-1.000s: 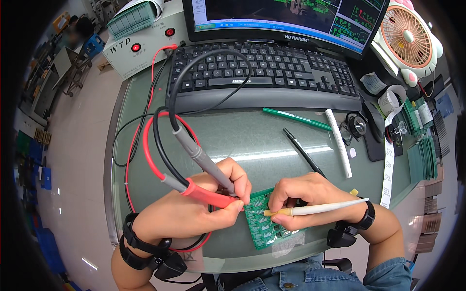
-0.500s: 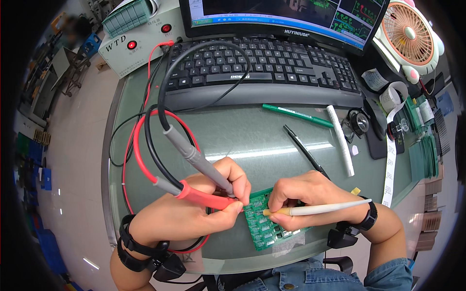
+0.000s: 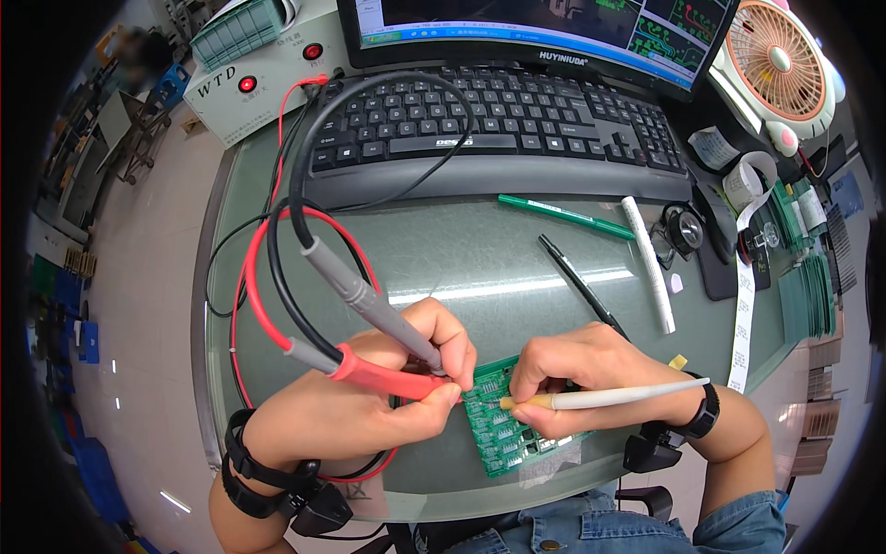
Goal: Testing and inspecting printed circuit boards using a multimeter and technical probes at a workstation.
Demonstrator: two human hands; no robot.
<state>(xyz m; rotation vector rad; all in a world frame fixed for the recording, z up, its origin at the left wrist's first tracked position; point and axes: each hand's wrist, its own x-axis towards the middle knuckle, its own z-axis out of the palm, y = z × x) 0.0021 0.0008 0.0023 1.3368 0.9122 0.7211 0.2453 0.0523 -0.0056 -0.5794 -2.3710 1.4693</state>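
Observation:
A green circuit board (image 3: 501, 427) lies near the table's front edge. At its left edge, my left hand (image 3: 388, 402) is closed round two test probes, a grey one (image 3: 369, 305) with a black lead and a red one (image 3: 392, 377). Their tips meet the board's upper left part, though my fingertips partly hide them. Over the board's right half, my right hand (image 3: 577, 374) pinches a slim white tapered tool (image 3: 609, 397) with a tan section near my fingers. The tool's working end points left onto the board; its fine tip is hard to make out.
Beyond the hands lie a green pen (image 3: 565, 217), a black pen (image 3: 581, 286) and a white marker (image 3: 649, 263). A black keyboard (image 3: 498, 171) and a monitor (image 3: 544, 57) stand behind them. A grey box (image 3: 268, 83) feeds the leads; a fan (image 3: 780, 65) is at right.
The grey probe's rear end and the looped leads have shifted slightly left. Both hands keep their grips at the board.

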